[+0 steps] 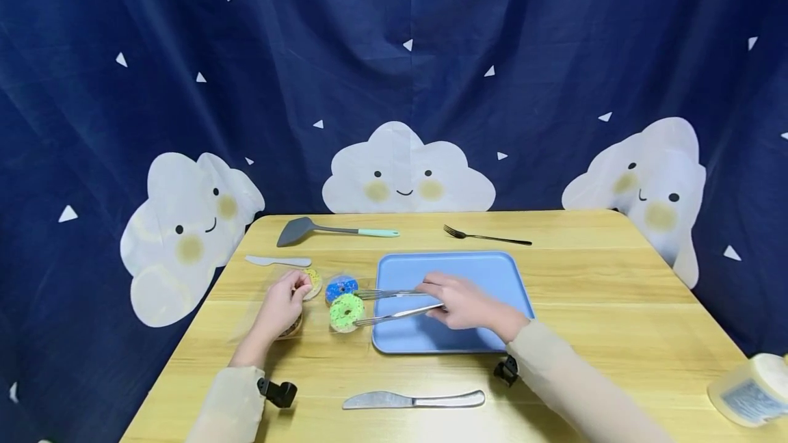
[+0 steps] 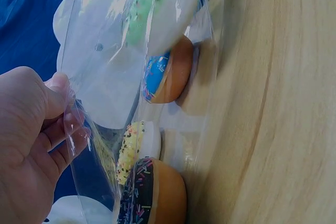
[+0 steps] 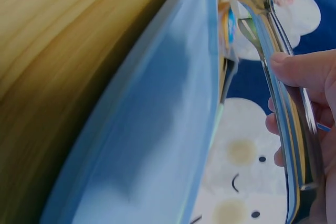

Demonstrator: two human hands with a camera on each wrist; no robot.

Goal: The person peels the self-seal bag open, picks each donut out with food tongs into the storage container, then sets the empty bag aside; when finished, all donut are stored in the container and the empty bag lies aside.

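Note:
My left hand [image 1: 280, 306] pinches the edge of a clear plastic bag [image 2: 181, 137] and holds it up off the table. Within or behind the film, the left wrist view shows a chocolate doughnut [image 2: 170, 192], a yellow doughnut [image 2: 132, 150], a blue doughnut [image 2: 178, 72] and a green doughnut [image 2: 176, 19]. The green one looks tilted. In my right hand [image 1: 458, 299] are metal tongs [image 1: 400, 314], held spread over the tray. Their tips reach the green and blue doughnuts; whether they grip either cannot be told.
Beneath the tongs lies a blue tray [image 1: 511, 340]. A table knife [image 1: 412, 400] is at the front. Toward the back are a spatula [image 1: 338, 230], a black fork [image 1: 489, 237] and a white knife [image 1: 280, 261]. A white bottle [image 1: 747, 388] stands at the right edge.

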